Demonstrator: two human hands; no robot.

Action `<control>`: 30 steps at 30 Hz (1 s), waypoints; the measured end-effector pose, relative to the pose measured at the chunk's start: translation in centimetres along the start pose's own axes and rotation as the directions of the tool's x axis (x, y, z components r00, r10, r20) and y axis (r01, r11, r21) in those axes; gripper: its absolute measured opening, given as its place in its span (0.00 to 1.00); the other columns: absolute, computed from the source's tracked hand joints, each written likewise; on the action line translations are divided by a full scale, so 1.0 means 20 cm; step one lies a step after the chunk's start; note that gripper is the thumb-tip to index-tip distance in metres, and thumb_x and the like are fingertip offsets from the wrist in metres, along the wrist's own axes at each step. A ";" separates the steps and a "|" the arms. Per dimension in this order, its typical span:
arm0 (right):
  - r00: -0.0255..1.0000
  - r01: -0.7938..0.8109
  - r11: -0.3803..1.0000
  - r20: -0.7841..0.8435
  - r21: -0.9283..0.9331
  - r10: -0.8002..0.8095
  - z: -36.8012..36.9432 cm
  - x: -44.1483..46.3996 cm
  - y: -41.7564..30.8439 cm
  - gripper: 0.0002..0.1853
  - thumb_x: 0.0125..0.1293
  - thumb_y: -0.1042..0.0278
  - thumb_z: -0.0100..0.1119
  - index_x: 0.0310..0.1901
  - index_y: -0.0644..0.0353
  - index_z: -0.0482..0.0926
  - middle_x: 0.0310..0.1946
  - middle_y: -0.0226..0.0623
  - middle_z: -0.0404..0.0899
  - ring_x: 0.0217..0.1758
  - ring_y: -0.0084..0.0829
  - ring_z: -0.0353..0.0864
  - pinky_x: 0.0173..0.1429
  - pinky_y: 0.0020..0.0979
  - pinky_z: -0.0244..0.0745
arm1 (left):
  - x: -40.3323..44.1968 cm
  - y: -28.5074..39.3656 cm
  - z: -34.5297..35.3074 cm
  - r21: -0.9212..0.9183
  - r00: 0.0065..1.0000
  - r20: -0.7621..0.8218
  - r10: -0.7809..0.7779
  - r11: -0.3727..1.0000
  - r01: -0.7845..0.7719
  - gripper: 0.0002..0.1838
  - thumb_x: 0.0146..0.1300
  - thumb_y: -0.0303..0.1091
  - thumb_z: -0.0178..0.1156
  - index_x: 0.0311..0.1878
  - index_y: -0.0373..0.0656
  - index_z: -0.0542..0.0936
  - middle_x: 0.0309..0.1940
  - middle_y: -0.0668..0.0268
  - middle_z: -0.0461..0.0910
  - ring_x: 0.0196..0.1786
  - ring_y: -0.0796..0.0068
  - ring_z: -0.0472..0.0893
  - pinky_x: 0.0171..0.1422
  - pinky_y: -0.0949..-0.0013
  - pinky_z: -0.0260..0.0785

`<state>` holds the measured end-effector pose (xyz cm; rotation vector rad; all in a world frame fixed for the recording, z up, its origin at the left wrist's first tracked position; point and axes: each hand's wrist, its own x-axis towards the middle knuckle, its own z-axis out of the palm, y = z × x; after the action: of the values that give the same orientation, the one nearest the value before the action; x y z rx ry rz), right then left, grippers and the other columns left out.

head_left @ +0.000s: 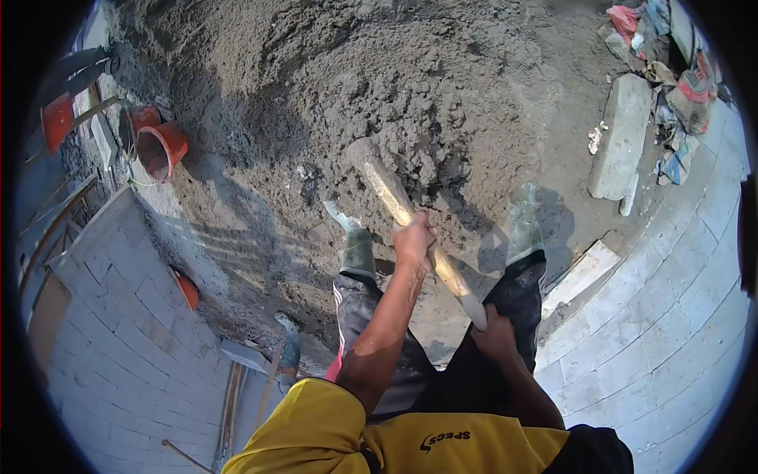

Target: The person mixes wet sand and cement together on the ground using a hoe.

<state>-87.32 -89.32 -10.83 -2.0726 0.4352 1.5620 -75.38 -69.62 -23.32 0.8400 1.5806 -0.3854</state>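
Observation:
Both my hands grip the thick wooden handle of a hoe [388, 192], which slants from the lower right up to the wet mortar. My left hand [414, 241] is wrapped round the middle of the handle. Lower down, near its butt end, my right hand [497, 336] is closed on it. The handle's far end rests at the grey mortar heap [426, 103], and the blade is hidden there. My mortar-smeared boots [359, 253] stand apart at the heap's near edge, one on each side of the handle.
Orange buckets [162, 150] lie at the left, near another person's legs [83, 67]. A concrete block [621, 138] and crumpled sacks [691, 103] are at the right. Pale block walls [687, 292] rise on both sides. Another boot [289, 344] shows behind my left leg.

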 end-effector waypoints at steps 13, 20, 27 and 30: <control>0.908 0.383 0.726 -0.377 0.571 -0.182 -0.19 1.14 -0.56 0.13 0.56 0.75 0.64 0.41 0.64 0.72 0.22 0.38 0.77 0.22 0.33 0.78 0.28 0.37 0.72 | 0.29 0.76 1.01 0.214 0.521 0.424 0.741 0.477 -0.853 0.12 0.59 0.33 0.64 0.34 0.31 0.79 0.34 0.51 0.82 0.38 0.56 0.82 0.45 0.60 0.75; 0.930 -0.360 0.430 0.282 0.828 0.235 0.08 0.46 -0.35 0.09 0.59 0.77 0.59 0.39 0.64 0.70 0.22 0.30 0.70 0.17 0.21 0.70 0.20 0.26 0.64 | 0.87 -0.18 0.52 0.619 0.953 0.284 -0.104 0.779 -0.100 0.12 0.57 0.31 0.60 0.32 0.28 0.80 0.20 0.54 0.78 0.21 0.64 0.80 0.27 0.62 0.72; 0.991 -0.129 0.903 0.087 0.409 0.102 -0.06 -0.11 -0.21 0.16 0.58 0.71 0.64 0.45 0.67 0.72 0.28 0.45 0.80 0.27 0.40 0.83 0.32 0.38 0.77 | 0.16 0.05 0.16 0.249 0.975 0.205 -0.084 0.968 0.031 0.05 0.63 0.30 0.58 0.32 0.41 0.74 0.20 0.66 0.72 0.18 0.72 0.72 0.23 0.67 0.67; 0.992 0.038 0.993 -0.126 0.109 -0.024 0.09 -0.05 -0.04 0.19 0.56 0.69 0.65 0.48 0.63 0.74 0.35 0.51 0.83 0.36 0.52 0.85 0.40 0.46 0.79 | -0.11 0.11 0.09 0.130 0.982 0.154 0.109 0.983 -0.130 0.06 0.62 0.30 0.60 0.35 0.41 0.73 0.22 0.65 0.72 0.20 0.72 0.73 0.24 0.67 0.67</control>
<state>-88.56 -87.74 -10.06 -2.0877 0.5204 1.3634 -72.61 -69.92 -21.17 0.9870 1.3723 -0.4640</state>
